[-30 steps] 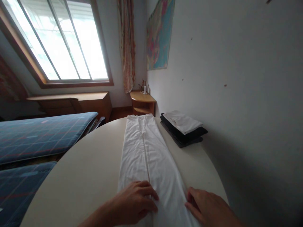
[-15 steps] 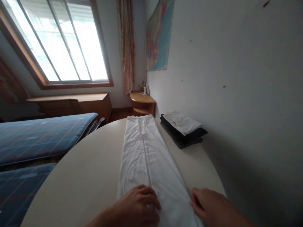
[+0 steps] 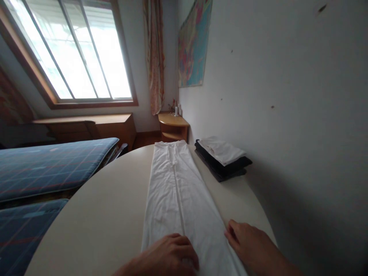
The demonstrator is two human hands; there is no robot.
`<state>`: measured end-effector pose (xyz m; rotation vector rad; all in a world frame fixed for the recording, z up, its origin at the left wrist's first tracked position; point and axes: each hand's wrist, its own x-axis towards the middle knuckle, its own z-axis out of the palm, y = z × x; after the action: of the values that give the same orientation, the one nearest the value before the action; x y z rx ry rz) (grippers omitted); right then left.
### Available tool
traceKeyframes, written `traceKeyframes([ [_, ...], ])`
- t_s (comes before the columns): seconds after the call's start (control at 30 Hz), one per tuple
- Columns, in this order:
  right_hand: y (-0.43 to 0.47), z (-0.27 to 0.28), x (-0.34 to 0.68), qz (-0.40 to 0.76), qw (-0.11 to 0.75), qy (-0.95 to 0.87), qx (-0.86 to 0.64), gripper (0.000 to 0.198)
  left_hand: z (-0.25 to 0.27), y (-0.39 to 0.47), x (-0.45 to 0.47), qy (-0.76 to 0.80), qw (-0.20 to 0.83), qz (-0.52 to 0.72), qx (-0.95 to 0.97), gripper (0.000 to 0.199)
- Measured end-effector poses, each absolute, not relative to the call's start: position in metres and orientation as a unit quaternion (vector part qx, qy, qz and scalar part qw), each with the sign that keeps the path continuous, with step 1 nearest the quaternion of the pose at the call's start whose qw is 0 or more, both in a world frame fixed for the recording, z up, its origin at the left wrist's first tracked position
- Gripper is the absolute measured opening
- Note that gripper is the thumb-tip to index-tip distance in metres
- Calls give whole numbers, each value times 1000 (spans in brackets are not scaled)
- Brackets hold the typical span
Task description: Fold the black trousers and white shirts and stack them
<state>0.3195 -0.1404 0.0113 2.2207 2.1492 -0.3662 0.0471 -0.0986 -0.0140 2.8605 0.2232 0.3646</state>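
White trousers (image 3: 184, 199) lie lengthwise on a round, pale table (image 3: 115, 195), waistband at the far end and legs running toward me. At the near part of the legs, my left hand (image 3: 169, 255) rests on the cloth by the middle seam, fingers curled down and closed on it; their tips are partly hidden. By the right-hand edge of the same trousers is my right hand (image 3: 251, 243), thumb and fingers pinched together at the fabric's border. The near ends of the legs run out of view at the bottom.
A folded stack of dark and white clothes (image 3: 221, 157) sits at the table's right, near the wall (image 3: 301, 134). Blue plaid mattresses (image 3: 51, 165) are left of the table. Beyond stand a wooden desk (image 3: 115, 119) and a small corner shelf (image 3: 174, 120).
My right hand has shifted slightly away from me and left along the trousers' edge. My left hand has moved a little nearer and to the right, its fingers more curled.
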Motion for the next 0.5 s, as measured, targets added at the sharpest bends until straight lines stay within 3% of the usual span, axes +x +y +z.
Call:
traceKeyframes([
  [0.2, -132, 19, 323, -100, 45, 697, 708, 20, -21, -99, 49, 76, 114, 132, 982, 15],
  [0.33, -118, 28, 308, -86, -45, 715, 692, 17, -31, -97, 51, 73, 113, 137, 981, 14],
  [0.43, -109, 33, 294, -117, -133, 789, 588, 14, -42, -96, 53, 79, 124, 119, 982, 15],
  [0.5, -107, 35, 287, -146, -149, 830, 518, 23, -50, -98, 54, 85, 143, 99, 981, 17],
])
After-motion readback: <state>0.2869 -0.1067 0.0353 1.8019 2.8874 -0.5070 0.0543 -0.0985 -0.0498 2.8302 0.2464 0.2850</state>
